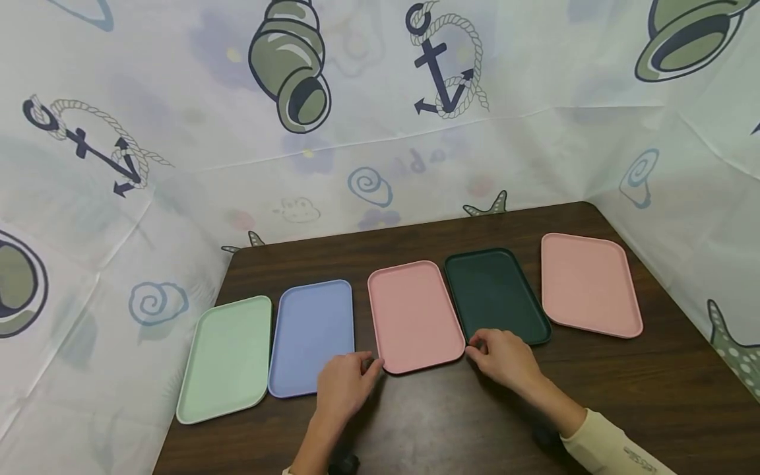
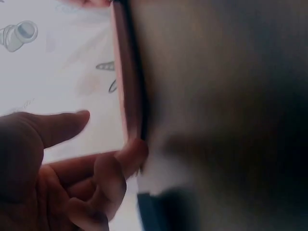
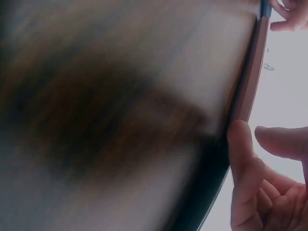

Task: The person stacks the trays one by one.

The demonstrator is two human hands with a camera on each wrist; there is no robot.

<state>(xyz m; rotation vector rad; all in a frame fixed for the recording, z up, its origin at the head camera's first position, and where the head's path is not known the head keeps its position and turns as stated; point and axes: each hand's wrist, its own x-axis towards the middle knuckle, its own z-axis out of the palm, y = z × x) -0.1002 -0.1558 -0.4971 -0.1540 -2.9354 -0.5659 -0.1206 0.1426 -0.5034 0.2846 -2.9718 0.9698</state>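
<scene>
Both hands are at the near corners of the middle pink tray, which lies flat on the dark wooden table. My left hand is at its near left corner, overlapping the blue tray in the head view. In the left wrist view an index fingertip meets the pink rim while the thumb stands apart. At the near right corner is my right hand, in front of the dark green tray. The right wrist view shows its index fingertip against the rim, thumb off the tray.
A light green tray lies at the far left of the row. Another pink tray sits at the right, slightly farther back. The wooden table is backed by a white cloth printed with anchors and shells.
</scene>
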